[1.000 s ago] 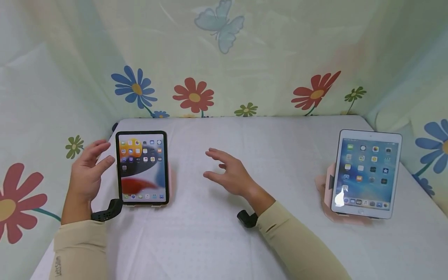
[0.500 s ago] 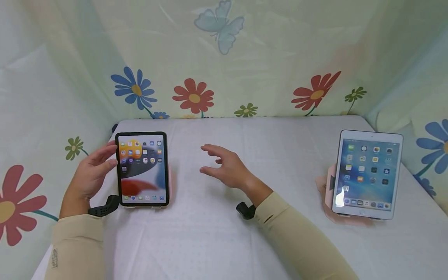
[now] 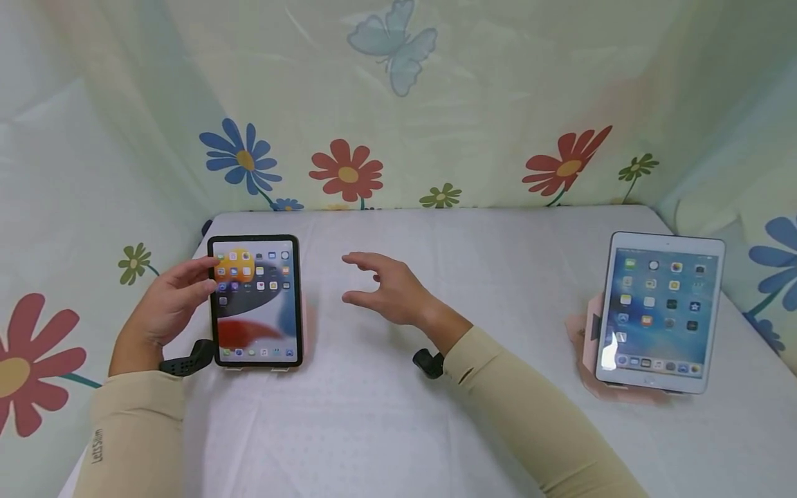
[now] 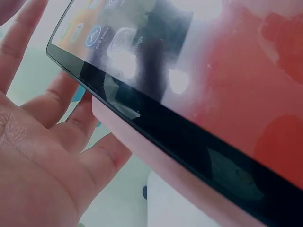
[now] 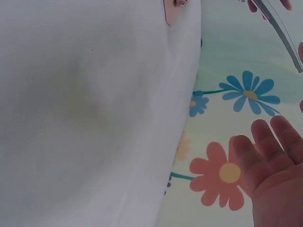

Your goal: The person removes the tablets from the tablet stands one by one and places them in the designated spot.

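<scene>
A black-framed tablet stands propped on a pink stand at the left of the table, its screen lit with app icons. My left hand is at its left edge, thumb and a fingertip overlapping the border in the head view. In the left wrist view, relaxed fingers of that hand pass partly behind the tablet's edge, beside the stand; whether they touch it I cannot tell. My right hand hovers right of the tablet, thumb and fingers spread apart, holding nothing.
A white tablet leans on another pink stand at the far right. White cloth covers the table. Behind and beside it hangs a flowered curtain. Both wrists carry black cameras.
My left hand has moved right, from beside the black-framed tablet to its left edge. My right hand has drifted left and slightly away from me, toward that tablet. Both tablets stay put.
</scene>
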Demonstrator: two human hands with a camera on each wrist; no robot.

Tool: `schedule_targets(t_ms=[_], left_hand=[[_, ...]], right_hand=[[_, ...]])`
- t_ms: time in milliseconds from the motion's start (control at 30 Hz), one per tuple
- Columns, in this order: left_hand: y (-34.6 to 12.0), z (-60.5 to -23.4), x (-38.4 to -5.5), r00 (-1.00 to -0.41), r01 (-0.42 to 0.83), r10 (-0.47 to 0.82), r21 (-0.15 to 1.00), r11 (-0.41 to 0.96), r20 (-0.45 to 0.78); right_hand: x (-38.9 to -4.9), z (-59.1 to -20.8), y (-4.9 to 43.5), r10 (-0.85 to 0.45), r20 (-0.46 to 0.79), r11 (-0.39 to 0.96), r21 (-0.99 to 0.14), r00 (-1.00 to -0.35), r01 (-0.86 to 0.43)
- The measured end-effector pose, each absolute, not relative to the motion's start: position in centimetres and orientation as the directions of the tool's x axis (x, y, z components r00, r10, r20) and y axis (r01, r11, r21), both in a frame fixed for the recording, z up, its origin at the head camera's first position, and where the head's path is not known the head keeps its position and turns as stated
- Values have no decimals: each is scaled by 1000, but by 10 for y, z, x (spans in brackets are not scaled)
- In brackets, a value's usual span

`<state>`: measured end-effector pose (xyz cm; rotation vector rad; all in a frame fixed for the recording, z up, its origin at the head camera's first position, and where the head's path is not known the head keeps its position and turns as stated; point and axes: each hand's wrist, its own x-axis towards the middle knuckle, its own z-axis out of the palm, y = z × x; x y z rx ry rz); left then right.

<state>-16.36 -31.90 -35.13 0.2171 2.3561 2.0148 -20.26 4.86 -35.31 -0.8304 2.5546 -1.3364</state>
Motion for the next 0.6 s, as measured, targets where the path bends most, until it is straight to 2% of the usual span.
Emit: schedule_targets(t_ms=[167, 600], left_hand=[[-317, -351, -165, -986, 91, 151, 989, 113, 74], [-311, -350, -169, -986, 73, 162, 985, 156, 48]], right_hand=[[-203, -352, 42, -528, 118, 453, -799, -841, -396], [-208, -355, 30, -534, 93, 424, -831, -841, -361]])
